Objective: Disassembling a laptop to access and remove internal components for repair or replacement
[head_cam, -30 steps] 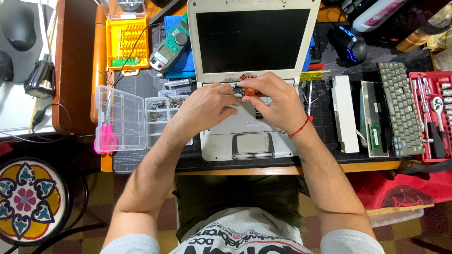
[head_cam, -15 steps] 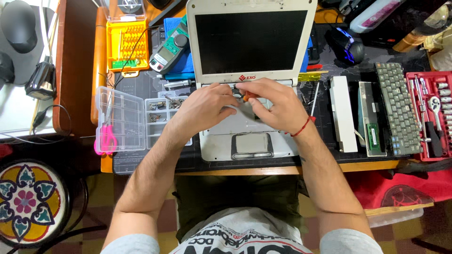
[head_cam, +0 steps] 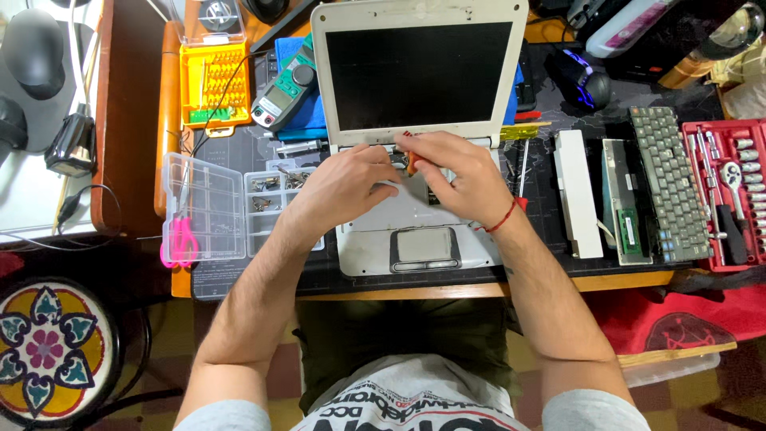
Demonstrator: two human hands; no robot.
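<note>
A white laptop lies open on the workbench with its keyboard taken out and its dark screen upright. My right hand grips a screwdriver with an orange handle, held upright over the open keyboard bay near the hinge. My left hand rests on the bay just left of it, fingers curled toward the screwdriver tip. What the left fingers pinch is hidden.
A clear compartment box with small screws and pink scissors sits left. Behind it are an orange bit case and a multimeter. To the right lie a white battery, the removed keyboard and a red socket set.
Both hands stayed over the keyboard bay; the fingers shifted slightly around the screwdriver. The view has edged a little.
</note>
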